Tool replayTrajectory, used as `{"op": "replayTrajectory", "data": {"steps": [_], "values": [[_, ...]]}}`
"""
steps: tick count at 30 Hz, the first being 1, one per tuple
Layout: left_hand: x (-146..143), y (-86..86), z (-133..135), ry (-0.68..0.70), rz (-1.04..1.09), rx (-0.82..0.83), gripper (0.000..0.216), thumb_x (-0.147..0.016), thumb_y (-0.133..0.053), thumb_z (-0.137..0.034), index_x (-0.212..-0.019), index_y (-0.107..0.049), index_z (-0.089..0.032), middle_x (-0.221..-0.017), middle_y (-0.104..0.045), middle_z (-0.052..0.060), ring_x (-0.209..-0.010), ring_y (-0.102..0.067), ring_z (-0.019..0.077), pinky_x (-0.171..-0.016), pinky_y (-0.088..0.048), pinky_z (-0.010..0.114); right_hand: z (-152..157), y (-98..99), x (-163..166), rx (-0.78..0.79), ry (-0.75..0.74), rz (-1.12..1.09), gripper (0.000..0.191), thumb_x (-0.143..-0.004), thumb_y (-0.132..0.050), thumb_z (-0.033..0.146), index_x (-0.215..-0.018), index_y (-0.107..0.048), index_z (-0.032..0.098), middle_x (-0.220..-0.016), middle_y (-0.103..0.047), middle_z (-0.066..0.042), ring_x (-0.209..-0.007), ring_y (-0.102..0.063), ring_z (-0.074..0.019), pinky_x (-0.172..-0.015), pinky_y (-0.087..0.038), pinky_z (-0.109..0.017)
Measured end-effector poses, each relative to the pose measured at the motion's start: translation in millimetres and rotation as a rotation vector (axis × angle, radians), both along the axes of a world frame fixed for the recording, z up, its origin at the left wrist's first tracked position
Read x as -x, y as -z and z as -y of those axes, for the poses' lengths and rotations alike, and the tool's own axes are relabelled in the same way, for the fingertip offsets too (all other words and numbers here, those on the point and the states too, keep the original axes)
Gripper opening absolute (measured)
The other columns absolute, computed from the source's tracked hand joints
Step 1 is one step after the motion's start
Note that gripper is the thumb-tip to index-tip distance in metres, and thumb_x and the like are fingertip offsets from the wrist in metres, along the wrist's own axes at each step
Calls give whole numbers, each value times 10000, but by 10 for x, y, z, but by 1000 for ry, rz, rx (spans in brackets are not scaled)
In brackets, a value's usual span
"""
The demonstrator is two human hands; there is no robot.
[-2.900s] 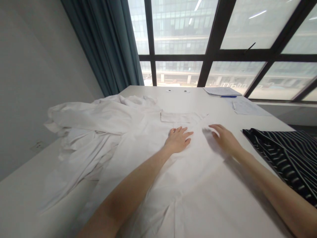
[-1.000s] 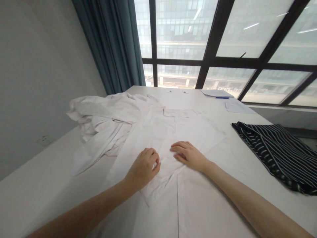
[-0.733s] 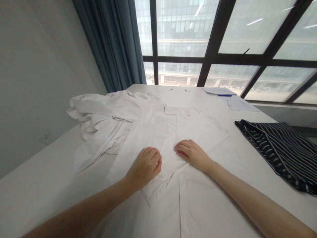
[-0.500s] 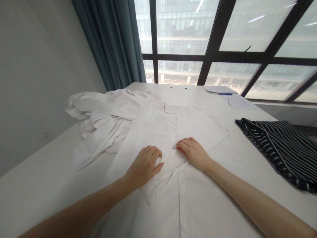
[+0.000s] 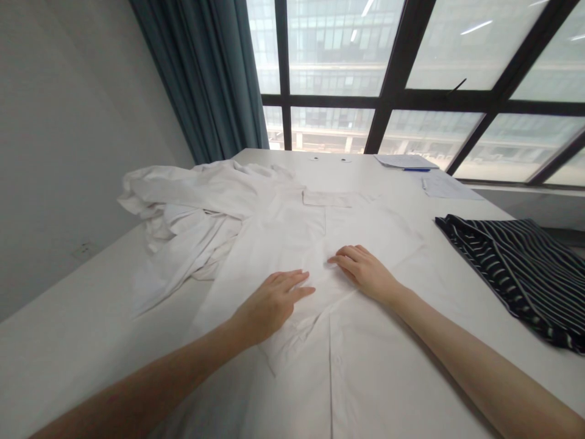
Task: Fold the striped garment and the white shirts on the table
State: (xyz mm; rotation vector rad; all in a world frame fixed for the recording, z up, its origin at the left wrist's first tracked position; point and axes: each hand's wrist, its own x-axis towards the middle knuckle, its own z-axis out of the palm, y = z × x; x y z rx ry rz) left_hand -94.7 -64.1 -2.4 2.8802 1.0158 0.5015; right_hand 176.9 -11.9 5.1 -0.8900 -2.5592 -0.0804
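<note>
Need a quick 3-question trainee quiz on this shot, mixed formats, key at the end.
1. Multiple choice: what lies beneath both the left hand and the right hand?
a) curtain
b) white shirt
c) paper
2. True or false: the left hand is clenched into a fist.
3. Fill the gap: the striped cloth is nearer the ____ hand.

Key:
1. b
2. False; it is outstretched.
3. right
</note>
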Motion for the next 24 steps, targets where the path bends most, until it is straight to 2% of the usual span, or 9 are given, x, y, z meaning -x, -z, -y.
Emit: {"op": "replayTrajectory", "data": {"steps": [4, 9, 15, 19, 24], "values": [[10, 6, -3, 16, -61, 19, 625, -766, -420, 54, -1333, -518, -190, -1458, -494, 99, -1374, -422, 199, -1108, -383, 416, -20, 8, 2, 32, -62, -22, 207, -987, -470, 231, -1069, -651, 174, -1019, -671, -93, -966, -607, -197, -857, -437, -338], [7, 10, -2, 48, -139, 14, 694, -741, -388, 50, -1404, -439, -149, -1513, -427, 95, -1422, -351, 176, -1164, -291, 394, -10, 16, 40, -58, -10, 45, 206, -993, -452, 219, -946, -640, 150, -913, -684, -81, -861, -608, -202, -829, -419, -351], [5, 5, -6, 77, -185, -12, 710, -746, -360, 40, -1440, -376, -110, -1532, -394, 109, -1445, -300, 158, -1193, -218, 370, -9, 8, 41, -83, -17, 101, 199, -995, -433, 190, -960, -622, 142, -894, -676, -78, -839, -595, -203, -851, -406, -352], [-1, -4, -2, 87, -200, -30, 688, -753, -352, 34, -1431, -383, -81, -1529, -394, 119, -1444, -304, 161, -1192, -217, 357, -11, -8, 16, -56, -59, 91, 197, -992, -430, 174, -1055, -615, 147, -971, -676, -90, -890, -584, -205, -857, -410, -346], [-9, -8, 1, 98, -193, -51, 625, -816, -350, 8, -1431, -387, -95, -1529, -398, 106, -1436, -322, 163, -1183, -237, 344, -7, -3, 23, -45, -63, 49, 195, -977, -439, 142, -1033, -626, 153, -970, -666, -102, -903, -577, -215, -836, -414, -355]]}}
